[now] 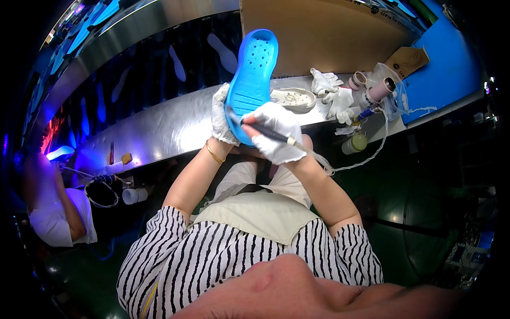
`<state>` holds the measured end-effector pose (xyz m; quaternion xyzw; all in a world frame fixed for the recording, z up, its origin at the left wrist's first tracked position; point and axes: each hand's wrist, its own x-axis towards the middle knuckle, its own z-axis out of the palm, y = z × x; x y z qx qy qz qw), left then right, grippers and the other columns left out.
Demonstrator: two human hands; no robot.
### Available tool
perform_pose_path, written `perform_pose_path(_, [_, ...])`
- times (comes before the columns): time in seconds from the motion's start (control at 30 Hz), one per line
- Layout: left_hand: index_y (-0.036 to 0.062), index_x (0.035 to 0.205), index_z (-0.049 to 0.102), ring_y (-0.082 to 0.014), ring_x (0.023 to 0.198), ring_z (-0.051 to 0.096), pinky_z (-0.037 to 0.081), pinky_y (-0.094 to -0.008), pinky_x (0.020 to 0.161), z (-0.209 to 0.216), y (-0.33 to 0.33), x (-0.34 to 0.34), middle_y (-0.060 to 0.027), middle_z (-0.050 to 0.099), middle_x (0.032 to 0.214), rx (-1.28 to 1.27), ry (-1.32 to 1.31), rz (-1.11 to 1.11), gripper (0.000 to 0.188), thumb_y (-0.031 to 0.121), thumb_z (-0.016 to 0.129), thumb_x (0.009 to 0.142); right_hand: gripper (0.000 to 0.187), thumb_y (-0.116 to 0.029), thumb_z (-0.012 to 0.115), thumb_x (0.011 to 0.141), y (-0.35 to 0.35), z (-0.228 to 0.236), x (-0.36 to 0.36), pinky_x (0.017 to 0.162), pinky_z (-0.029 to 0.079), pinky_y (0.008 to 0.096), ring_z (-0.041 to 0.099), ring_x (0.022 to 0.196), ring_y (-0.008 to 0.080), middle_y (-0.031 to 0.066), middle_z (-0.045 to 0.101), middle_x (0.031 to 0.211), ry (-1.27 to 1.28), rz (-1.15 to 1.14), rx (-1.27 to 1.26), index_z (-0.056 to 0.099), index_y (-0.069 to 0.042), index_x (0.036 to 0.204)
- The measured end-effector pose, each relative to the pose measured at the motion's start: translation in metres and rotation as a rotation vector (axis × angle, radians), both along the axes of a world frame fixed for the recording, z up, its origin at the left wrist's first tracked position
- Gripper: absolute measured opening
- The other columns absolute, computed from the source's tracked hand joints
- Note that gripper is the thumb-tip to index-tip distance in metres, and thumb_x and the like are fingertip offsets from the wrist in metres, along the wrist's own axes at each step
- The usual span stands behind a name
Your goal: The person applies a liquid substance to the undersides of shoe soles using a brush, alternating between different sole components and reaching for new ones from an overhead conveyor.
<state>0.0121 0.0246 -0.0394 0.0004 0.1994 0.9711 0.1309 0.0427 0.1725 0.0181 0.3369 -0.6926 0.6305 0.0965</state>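
Note:
A bright blue shoe sole (255,85) is held up, tilted, above the metal ledge. It has round holes at its far end and ridges across the middle. My left hand (222,121), in a white knit glove, grips its left edge near the bottom. My right hand (280,135), gloved in white with bare fingertips showing, is closed round a slim brush-like tool (265,132) with a dark handle. The tool's tip meets the sole's lower left part. A pale tube trails from its rear end. Behind my right hand, a whitish shoe (295,100) lies on the ledge.
White gloves (325,82), a pink bottle (380,90) and a lidded jar (355,143) are at the right. A cardboard sheet (319,40) stands behind the metal ledge (170,121). Several soles (178,64) lie on the dark line. Another person (61,210) sits at far left.

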Motion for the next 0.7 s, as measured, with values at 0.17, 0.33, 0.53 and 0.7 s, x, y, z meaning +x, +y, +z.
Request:
perform_pose_path(0.17, [0.0036, 0.114, 0.054, -0.0273, 0.091, 0.061, 0.051, -0.0386, 0.084, 0.002, -0.001, 0.006, -0.0147, 0.061, 0.106, -0.016, -0.044, 0.069, 0.047, 0.042, 0.047, 0.087, 0.010, 0.002, 0.066, 0.079, 0.013, -0.001, -0.023, 0.066, 0.050, 0.0234, 0.062, 0.072, 0.0112, 0.0065, 0.066, 0.083, -0.255, 0.036, -0.094, 0.062, -0.002, 0.088])
perform_pose_path(0.33, [0.0058, 0.117, 0.053, -0.0267, 0.092, 0.061, 0.051, -0.0383, 0.084, 0.014, 0.012, 0.015, -0.0132, 0.061, 0.108, -0.010, -0.083, 0.051, 0.047, 0.043, 0.048, 0.088, 0.013, 0.005, 0.068, 0.076, 0.005, -0.002, -0.049, 0.064, 0.050, 0.0221, 0.062, 0.070, 0.0105, 0.0075, 0.065, 0.079, 0.302, -0.328, 0.042, 0.063, 0.000, 0.087])
perform_pose_path(0.53, [0.0028, 0.128, 0.044, -0.0334, 0.103, 0.057, 0.047, -0.0466, 0.092, 0.030, 0.011, 0.015, -0.0188, 0.055, 0.119, 0.054, 0.042, -0.099, 0.058, 0.045, 0.044, 0.089, 0.006, 0.001, 0.065, 0.080, 0.023, -0.001, -0.072, 0.062, 0.051, 0.0233, 0.064, 0.071, 0.0120, 0.0096, 0.067, 0.083, -0.190, -0.132, -0.341, 0.063, -0.001, 0.086])
perform_pose_path(0.7, [0.0016, 0.133, 0.040, -0.0349, 0.106, 0.056, 0.045, -0.0490, 0.093, 0.034, 0.012, 0.017, -0.0195, 0.053, 0.122, 0.014, 0.050, -0.201, 0.067, 0.053, 0.040, 0.089, 0.013, 0.002, 0.071, 0.074, 0.020, -0.002, -0.109, 0.067, 0.049, 0.0239, 0.061, 0.071, 0.0125, 0.0053, 0.064, 0.080, 0.135, -0.401, -0.202, 0.066, -0.003, 0.085])
